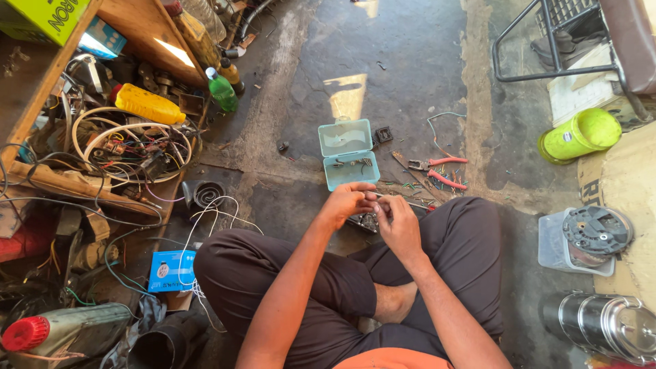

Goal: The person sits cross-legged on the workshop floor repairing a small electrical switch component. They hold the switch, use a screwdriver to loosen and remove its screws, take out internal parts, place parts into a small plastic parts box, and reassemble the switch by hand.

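While both hands meet over my lap, left hand (347, 202) and right hand (396, 222) pinch a small part (380, 205) between fingertips; too tiny to identify. Looks mid-job: box (347, 154) sits open just beyond my hands, a few bits inside. Pliers (437, 171) lie idle, beyond and right of my right hand, amid wire scraps (410, 186). A dark component (365, 222) rests under my hands.

A repair workshop with a bare, stained concrete floor (396, 61). At nine o'clock a wooden shelf (41, 89) overflows with tangled wires (130, 147) and oil bottles (149, 104). Red-handled pliers (437, 171) and wire scraps lie toward one o'clock.
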A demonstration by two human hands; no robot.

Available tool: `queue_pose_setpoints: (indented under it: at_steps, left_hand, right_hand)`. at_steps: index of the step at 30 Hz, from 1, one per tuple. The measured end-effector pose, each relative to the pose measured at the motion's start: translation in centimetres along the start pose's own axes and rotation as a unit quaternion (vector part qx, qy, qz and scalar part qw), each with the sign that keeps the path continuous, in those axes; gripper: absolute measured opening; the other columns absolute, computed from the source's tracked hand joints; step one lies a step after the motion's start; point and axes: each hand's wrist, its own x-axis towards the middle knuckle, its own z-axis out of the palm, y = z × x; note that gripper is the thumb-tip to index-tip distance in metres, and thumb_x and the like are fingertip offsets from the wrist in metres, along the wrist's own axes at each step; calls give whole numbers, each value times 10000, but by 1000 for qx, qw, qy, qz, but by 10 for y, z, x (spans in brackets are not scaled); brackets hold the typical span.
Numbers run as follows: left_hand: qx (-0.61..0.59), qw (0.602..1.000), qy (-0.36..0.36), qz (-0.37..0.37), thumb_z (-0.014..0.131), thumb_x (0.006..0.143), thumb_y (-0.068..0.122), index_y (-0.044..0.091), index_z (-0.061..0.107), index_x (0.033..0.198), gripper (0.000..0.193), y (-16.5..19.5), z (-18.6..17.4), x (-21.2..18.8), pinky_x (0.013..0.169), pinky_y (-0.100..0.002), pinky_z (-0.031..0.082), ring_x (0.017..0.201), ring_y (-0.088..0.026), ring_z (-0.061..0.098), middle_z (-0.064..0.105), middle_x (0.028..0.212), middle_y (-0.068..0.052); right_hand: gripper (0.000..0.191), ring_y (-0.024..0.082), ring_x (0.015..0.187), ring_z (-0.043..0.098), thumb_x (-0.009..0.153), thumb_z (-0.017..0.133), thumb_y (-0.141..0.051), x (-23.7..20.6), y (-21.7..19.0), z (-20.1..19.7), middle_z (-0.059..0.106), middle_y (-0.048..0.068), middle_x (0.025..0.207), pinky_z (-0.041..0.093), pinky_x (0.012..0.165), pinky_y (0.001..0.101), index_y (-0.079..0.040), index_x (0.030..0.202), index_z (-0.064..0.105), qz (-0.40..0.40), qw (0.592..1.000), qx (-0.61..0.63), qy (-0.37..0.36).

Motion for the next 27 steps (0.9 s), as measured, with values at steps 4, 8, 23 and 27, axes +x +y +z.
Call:
queue_pose_setpoints:
  at_steps: [4, 8, 23, 27]
  left_hand:
    - [-67, 997, 42, -11, 507, 1035, 89, 65, 687, 1205, 249, -20, 22, -4, 692, -327, 585, 773, -161, 703, 735, 940, -69]
    - [-56, 995, 72, -33, 488, 1037, 126, 68, 699, 1174, 258, -31, 27, -2, 689, -322, 573, 772, -144, 695, 735, 941, -69]
    - [-30, 983, 176, -42, 512, 966, 166, 100, 623, 1071, 166, -42, 24, 5, 513, -354, 459, 630, -204, 606, 661, 860, -73]
    - [-24, 982, 177, -64, 516, 977, 187, 105, 606, 1099, 172, -42, 22, 5, 568, -351, 505, 726, -184, 647, 690, 934, -64]
  right_hand:
    - [237, 227, 747, 662, 884, 739, -58, -3, -3, 2, 633, 102, 914, 543, 655, 341, -54, 1117, 693, -19, 999, 43, 6]
    - [229, 210, 731, 656, 839, 760, -57, -5, 6, 4, 650, 89, 903, 540, 633, 337, -66, 1066, 728, -25, 999, 25, -11]
    - [336, 307, 950, 690, 779, 689, 53, -5, 19, 6, 697, 134, 1046, 558, 800, 374, -10, 1108, 712, -122, 987, 58, -84]
    - [314, 245, 840, 695, 754, 728, 37, -1, 27, 4, 702, 106, 1036, 561, 735, 333, -12, 1064, 715, -52, 983, 96, -146]
